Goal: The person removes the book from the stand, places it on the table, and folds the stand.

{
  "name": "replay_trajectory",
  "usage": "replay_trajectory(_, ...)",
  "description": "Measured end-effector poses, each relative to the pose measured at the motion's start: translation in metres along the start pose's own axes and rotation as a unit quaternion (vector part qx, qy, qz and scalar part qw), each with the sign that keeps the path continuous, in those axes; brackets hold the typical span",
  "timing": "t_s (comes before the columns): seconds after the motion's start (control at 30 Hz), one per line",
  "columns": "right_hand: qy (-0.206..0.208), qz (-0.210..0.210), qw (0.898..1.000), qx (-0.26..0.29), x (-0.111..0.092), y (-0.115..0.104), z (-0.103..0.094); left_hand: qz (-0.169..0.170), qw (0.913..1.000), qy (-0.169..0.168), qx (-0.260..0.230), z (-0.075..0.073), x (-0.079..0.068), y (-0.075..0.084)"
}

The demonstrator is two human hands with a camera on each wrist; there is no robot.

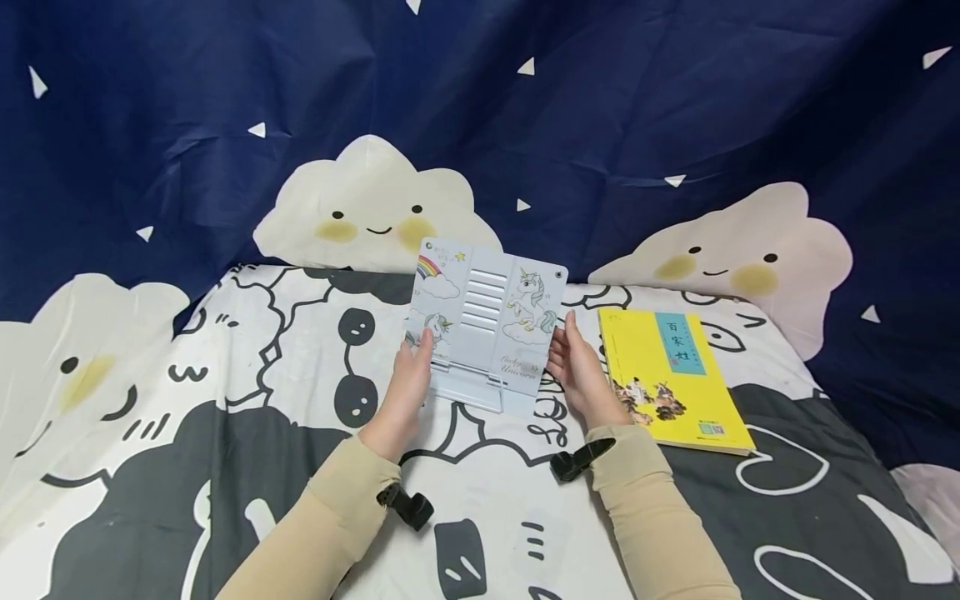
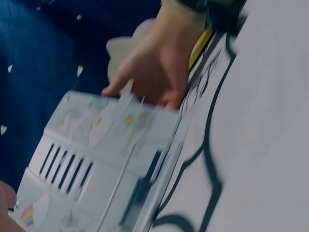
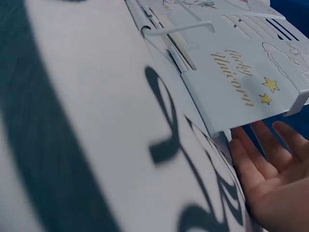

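A pale book stand [image 1: 483, 350], printed with unicorns, a rainbow and gold lettering, is tilted up in front of me. My left hand [image 1: 408, 379] grips its left edge, thumb on the front face and the other fingers hidden behind. At the opposite edge is my right hand [image 1: 585, 375], its fingers loosely extended and the fingertips [image 3: 258, 126] right at the stand's side. Slots run down the middle of the panel, and a wire rest [image 3: 181, 29] with a ledge crosses its lower part.
To the right, a yellow book [image 1: 675, 383] with a blue title strip lies flat on the patterned bedding [image 1: 525, 517]. Behind the bed hangs a dark blue curtain [image 1: 480, 83] with clouds and small white triangles. Each wrist wears a black strap-on camera.
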State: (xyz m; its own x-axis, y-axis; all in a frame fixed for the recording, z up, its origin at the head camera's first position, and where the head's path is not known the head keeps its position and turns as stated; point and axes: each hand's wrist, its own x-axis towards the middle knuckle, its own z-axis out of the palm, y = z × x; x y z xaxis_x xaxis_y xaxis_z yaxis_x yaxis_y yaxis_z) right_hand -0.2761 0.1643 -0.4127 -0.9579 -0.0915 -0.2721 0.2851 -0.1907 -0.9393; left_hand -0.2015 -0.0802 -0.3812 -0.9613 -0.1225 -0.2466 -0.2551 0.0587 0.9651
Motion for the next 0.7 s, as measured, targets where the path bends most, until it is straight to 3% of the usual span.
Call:
replay_trajectory(0.2,-0.07,0.007,0.996,-0.057,-0.011,-0.003,0.003,-0.018,0.9997,-0.016,-0.008,0.015,-0.018,-0.005)
replay_trajectory(0.33,-0.099,0.005,0.99,-0.104,-0.023,-0.003,0.006,-0.007,0.9996,-0.027,-0.001,0.023,-0.021,-0.01)
replay_trajectory(0.47,-0.105,0.012,0.987,-0.12,-0.035,-0.001,0.006,0.001,0.9997,-0.022,0.01,0.026,-0.02,-0.013)
replay_trajectory(0.7,-0.075,0.015,0.99,-0.122,-0.051,0.004,0.006,0.011,0.9994,-0.028,0.014,0.026,-0.016,-0.014)
